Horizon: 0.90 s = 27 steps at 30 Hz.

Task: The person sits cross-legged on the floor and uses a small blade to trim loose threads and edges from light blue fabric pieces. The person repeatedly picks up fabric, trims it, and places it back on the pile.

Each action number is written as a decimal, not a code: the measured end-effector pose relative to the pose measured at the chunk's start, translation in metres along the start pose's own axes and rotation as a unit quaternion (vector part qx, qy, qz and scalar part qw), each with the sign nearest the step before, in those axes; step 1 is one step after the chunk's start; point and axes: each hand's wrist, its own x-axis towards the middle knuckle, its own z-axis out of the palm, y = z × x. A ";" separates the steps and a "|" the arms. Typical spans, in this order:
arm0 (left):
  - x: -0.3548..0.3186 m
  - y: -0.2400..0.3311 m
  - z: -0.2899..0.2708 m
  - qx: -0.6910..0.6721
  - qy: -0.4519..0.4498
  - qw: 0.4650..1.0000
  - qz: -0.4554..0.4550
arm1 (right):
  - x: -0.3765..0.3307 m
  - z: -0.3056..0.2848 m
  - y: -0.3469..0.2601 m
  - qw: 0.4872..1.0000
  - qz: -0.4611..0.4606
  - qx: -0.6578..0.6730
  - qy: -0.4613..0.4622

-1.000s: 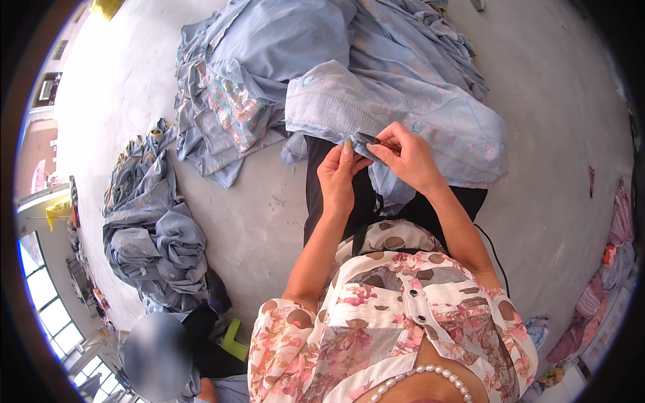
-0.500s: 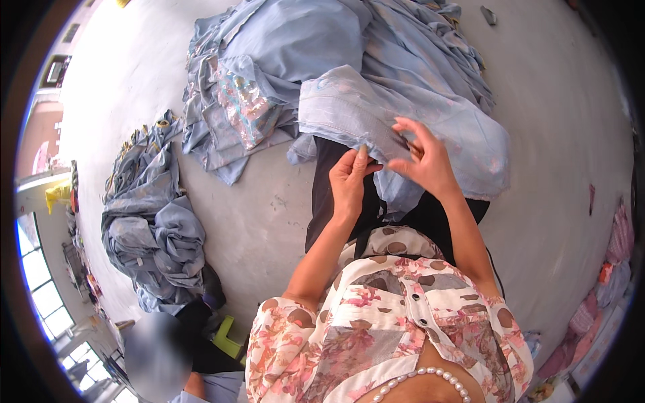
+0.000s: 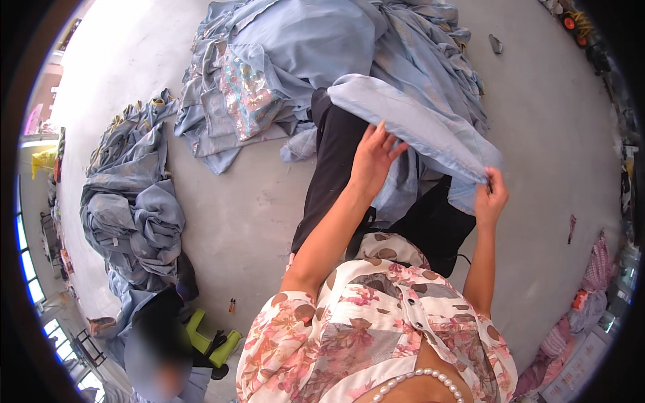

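Large heap of pale blue garments (image 3: 349, 60) on concrete floor (image 3: 255, 215), ahead of the seated person; second heap (image 3: 131, 208) at left. Since a second ago the hands have parted: the pale blue garment piece (image 3: 416, 127), earlier bunched between them, is now drawn out across the lap. Right hand (image 3: 490, 198) pinches its corner, grip closed. Left hand (image 3: 373, 158) fingers spread, flat under the fabric edge.

Short-sleeved floral blouse (image 3: 376, 336) in pink, brown and white, pearl necklace (image 3: 416, 379), black trousers (image 3: 336, 168)
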 end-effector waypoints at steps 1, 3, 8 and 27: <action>0.008 0.003 0.008 -0.019 -0.023 0.999 0.013 | -0.004 -0.010 0.000 1.000 0.007 0.007 0.026; 0.026 0.005 0.017 -0.060 -0.058 0.996 0.027 | -0.013 -0.029 0.002 0.999 -0.001 -0.022 0.035; 0.077 -0.032 0.001 -0.089 0.083 0.989 -0.082 | -0.044 -0.046 0.013 0.997 -0.012 -0.068 0.024; 0.085 -0.070 -0.154 0.001 0.312 0.948 0.064 | -0.036 -0.051 0.068 0.982 0.100 -0.067 0.145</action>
